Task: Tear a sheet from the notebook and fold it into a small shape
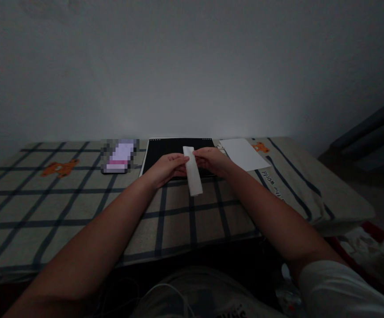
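Between both hands is a long, narrow strip of folded white paper (pixel 195 179), tilted with its lower end toward me. My left hand (pixel 169 169) pinches its left edge near the upper part, thumb on the front. From the other side my right hand (pixel 213 160) pinches the right edge close to the top; some of its fingers are hidden behind the strip. Under the hands lies a flat black board or pad (pixel 161 152) with a row of small light marks along its far edge. A white sheet of paper (pixel 244 154) rests just right of the right hand.
A phone (pixel 120 157) with a blurred-out screen lies left of the black pad. The table wears a checked cloth (pixel 79 198) with orange figures. A grey wall (pixel 185 70) rises behind. Below the right edge stands a red container (pixel 377 234) with crumpled white stuff.
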`<move>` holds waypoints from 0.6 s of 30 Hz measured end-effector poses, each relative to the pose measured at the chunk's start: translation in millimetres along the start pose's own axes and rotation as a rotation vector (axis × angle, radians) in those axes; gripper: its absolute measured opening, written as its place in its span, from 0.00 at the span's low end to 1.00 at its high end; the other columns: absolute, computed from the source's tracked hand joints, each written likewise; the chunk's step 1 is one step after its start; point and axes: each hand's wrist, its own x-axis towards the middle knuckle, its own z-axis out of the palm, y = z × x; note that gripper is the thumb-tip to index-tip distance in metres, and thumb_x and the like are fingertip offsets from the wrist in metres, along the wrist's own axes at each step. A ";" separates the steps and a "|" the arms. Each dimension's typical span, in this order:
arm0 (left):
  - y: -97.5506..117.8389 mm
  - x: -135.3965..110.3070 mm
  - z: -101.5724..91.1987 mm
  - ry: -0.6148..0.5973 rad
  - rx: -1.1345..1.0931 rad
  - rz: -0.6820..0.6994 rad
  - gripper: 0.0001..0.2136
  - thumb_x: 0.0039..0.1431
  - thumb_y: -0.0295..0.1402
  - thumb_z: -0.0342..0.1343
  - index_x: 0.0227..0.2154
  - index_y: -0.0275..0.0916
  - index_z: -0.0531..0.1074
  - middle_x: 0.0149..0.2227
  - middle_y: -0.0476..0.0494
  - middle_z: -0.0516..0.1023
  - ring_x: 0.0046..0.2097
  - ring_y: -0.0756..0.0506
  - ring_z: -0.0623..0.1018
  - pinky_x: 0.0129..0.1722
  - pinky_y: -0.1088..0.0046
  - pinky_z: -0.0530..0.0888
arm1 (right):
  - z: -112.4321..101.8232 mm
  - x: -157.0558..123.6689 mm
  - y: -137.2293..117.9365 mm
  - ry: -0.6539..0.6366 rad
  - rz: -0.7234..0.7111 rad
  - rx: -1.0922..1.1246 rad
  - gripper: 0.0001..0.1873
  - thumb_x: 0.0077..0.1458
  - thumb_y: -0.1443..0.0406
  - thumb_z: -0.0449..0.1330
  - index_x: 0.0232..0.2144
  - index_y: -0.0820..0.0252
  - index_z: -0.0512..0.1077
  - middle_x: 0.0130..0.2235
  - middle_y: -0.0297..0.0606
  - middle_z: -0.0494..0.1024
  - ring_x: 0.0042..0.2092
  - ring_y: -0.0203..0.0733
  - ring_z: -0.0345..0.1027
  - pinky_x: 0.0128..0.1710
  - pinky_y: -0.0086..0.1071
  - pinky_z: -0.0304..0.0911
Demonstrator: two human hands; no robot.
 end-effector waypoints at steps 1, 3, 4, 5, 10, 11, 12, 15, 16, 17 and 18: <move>0.0 -0.2 0.3 -0.033 -0.006 -0.031 0.16 0.47 0.40 0.69 0.34 0.35 0.76 0.30 0.43 0.80 0.30 0.49 0.79 0.34 0.72 0.77 | -0.3 0.4 0.4 0.001 0.009 -0.007 0.04 0.51 0.66 0.65 0.26 0.60 0.76 0.29 0.37 0.79 0.30 0.35 0.70 0.36 0.30 0.69; -0.1 0.1 0.4 -0.045 -0.009 -0.053 0.15 0.49 0.38 0.68 0.35 0.35 0.76 0.31 0.42 0.81 0.31 0.49 0.80 0.35 0.73 0.77 | -0.7 1.1 1.7 0.010 0.015 -0.025 0.03 0.50 0.67 0.65 0.25 0.59 0.76 0.29 0.37 0.79 0.31 0.36 0.71 0.36 0.31 0.69; -0.3 0.7 0.1 -0.022 -0.009 -0.044 0.14 0.49 0.38 0.68 0.35 0.35 0.76 0.31 0.42 0.81 0.31 0.49 0.80 0.34 0.73 0.78 | -0.7 1.3 2.5 0.015 0.012 -0.040 0.03 0.50 0.67 0.65 0.25 0.59 0.76 0.29 0.37 0.79 0.31 0.36 0.71 0.36 0.31 0.69; -0.4 1.5 -0.5 0.018 -0.009 -0.028 0.13 0.50 0.37 0.67 0.34 0.34 0.76 0.31 0.42 0.81 0.31 0.49 0.80 0.34 0.74 0.78 | -0.7 1.4 3.3 0.018 0.007 -0.059 0.03 0.50 0.67 0.65 0.24 0.59 0.77 0.29 0.37 0.79 0.31 0.35 0.71 0.36 0.31 0.68; -0.7 5.4 -4.1 0.164 0.005 -0.035 0.10 0.52 0.35 0.66 0.31 0.33 0.76 0.30 0.42 0.81 0.30 0.51 0.79 0.33 0.77 0.77 | -1.1 1.5 6.3 0.044 -0.017 -0.129 0.02 0.48 0.66 0.66 0.25 0.59 0.78 0.29 0.36 0.79 0.31 0.34 0.70 0.35 0.29 0.68; -0.8 5.8 -4.5 0.171 0.005 -0.044 0.09 0.51 0.34 0.67 0.30 0.33 0.76 0.30 0.42 0.81 0.30 0.51 0.79 0.34 0.77 0.77 | -1.5 1.6 6.8 0.048 -0.022 -0.134 0.02 0.47 0.66 0.67 0.25 0.59 0.78 0.29 0.36 0.79 0.31 0.34 0.70 0.34 0.29 0.67; -1.2 6.1 -4.9 0.178 0.004 -0.046 0.09 0.51 0.34 0.67 0.30 0.33 0.77 0.30 0.43 0.81 0.30 0.51 0.79 0.34 0.77 0.77 | -1.9 1.9 7.2 0.049 -0.025 -0.140 0.02 0.47 0.66 0.67 0.26 0.59 0.78 0.29 0.37 0.79 0.31 0.34 0.70 0.34 0.29 0.67; -2.8 7.3 -6.2 0.199 0.007 -0.030 0.09 0.49 0.33 0.68 0.29 0.33 0.77 0.30 0.43 0.81 0.31 0.51 0.79 0.36 0.76 0.77 | -3.1 3.5 8.9 0.046 -0.031 -0.152 0.02 0.48 0.67 0.66 0.27 0.61 0.79 0.30 0.38 0.80 0.31 0.34 0.71 0.34 0.29 0.67; -3.6 7.8 -6.7 0.203 0.009 -0.022 0.09 0.49 0.33 0.69 0.29 0.33 0.78 0.31 0.43 0.81 0.31 0.51 0.79 0.37 0.76 0.78 | -3.3 4.1 9.4 0.049 -0.032 -0.155 0.02 0.49 0.67 0.66 0.27 0.61 0.79 0.30 0.38 0.80 0.31 0.34 0.71 0.34 0.29 0.67; -4.3 8.3 -7.3 0.205 0.013 -0.014 0.10 0.48 0.34 0.69 0.29 0.33 0.78 0.31 0.42 0.81 0.32 0.51 0.80 0.38 0.75 0.78 | -3.4 4.5 9.9 0.056 -0.033 -0.158 0.02 0.49 0.67 0.66 0.27 0.61 0.79 0.30 0.38 0.80 0.31 0.34 0.70 0.34 0.29 0.67; -5.0 8.7 -7.8 0.206 0.017 -0.006 0.10 0.47 0.34 0.69 0.30 0.33 0.78 0.31 0.42 0.81 0.33 0.51 0.80 0.38 0.75 0.78 | -3.3 4.8 10.4 0.063 -0.035 -0.163 0.02 0.49 0.67 0.65 0.28 0.61 0.79 0.30 0.38 0.80 0.30 0.34 0.70 0.34 0.29 0.67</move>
